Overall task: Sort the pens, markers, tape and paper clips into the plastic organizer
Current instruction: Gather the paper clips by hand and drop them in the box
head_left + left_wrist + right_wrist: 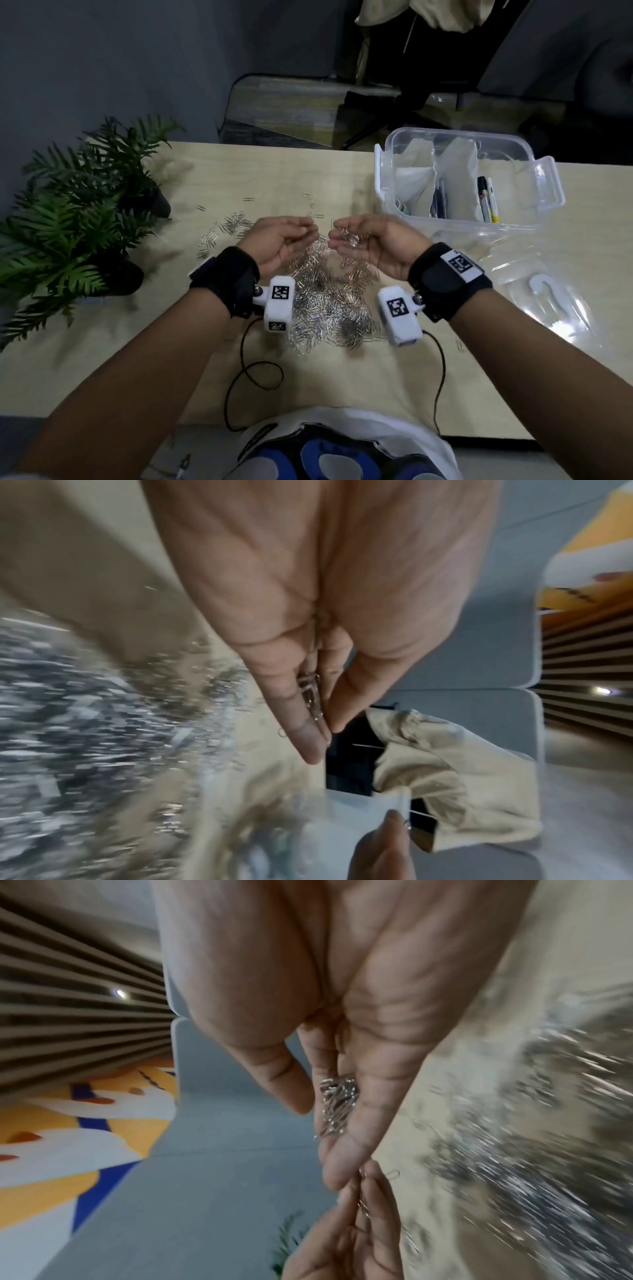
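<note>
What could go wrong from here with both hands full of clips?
1. The right hand cups loose clips on an open palm, with the organizer off to its right; some may slide off on the way.
2. The left hand only pinches a few clips at the fingertips; they may drop back onto the pile.
</note>
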